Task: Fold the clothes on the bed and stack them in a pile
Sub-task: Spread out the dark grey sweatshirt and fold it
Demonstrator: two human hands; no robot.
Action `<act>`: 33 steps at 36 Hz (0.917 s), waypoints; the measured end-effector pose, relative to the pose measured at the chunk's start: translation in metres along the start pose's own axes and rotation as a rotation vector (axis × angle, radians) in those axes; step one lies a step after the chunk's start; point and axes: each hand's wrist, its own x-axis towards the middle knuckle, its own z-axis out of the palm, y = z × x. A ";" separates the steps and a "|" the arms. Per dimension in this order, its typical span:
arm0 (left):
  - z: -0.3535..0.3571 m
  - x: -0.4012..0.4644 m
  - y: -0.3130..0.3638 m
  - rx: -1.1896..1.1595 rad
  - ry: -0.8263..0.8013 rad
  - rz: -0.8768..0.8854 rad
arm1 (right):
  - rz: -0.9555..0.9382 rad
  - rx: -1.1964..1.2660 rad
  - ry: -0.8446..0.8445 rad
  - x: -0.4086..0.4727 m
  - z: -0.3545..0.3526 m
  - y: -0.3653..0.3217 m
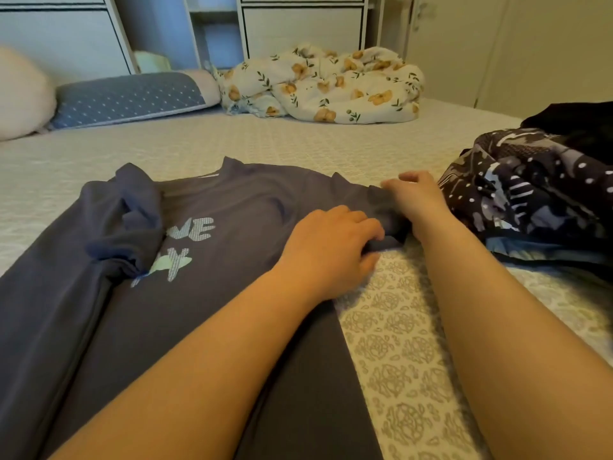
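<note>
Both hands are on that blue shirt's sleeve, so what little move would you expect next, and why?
Probably folding the right sleeve inward across the blue shirt. The left hand and right hand both grip it, and the other sleeve already lies folded over the chest.

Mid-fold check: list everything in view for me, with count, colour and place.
blue shirt: one, slate blue with pale print, spread on the bed in front
patterned clothes: one heap, dark with white dots, right side
black garment: one, behind that heap
floral blanket: one, white with orange flowers, bunched at far side
blue pillow: one, far left
white pillow: one, left edge
bed: pale patterned cover
drawers: white, behind
left hand: grips the shirt's right sleeve
right hand: pinches the same sleeve
</note>
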 end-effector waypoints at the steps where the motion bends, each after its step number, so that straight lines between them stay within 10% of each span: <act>1: 0.005 0.002 0.000 0.003 -0.041 -0.061 | -0.017 -0.030 -0.012 0.000 0.001 0.001; 6: 0.016 0.009 -0.011 -0.062 -0.059 -0.349 | -0.034 -0.135 0.023 0.003 0.002 0.007; 13: 0.016 0.012 -0.008 -0.104 -0.054 -0.152 | -0.128 -0.095 0.017 -0.005 0.007 0.001; 23: 0.019 0.010 -0.003 -0.178 -0.095 -0.361 | -0.198 0.043 0.106 -0.001 0.005 -0.001; 28: 0.011 0.009 0.005 -0.125 0.109 -0.184 | -0.087 -0.143 -0.001 0.004 0.001 0.001; 33: 0.008 -0.001 0.014 -0.464 -0.159 -0.019 | -0.098 -0.294 -0.067 0.003 -0.012 -0.006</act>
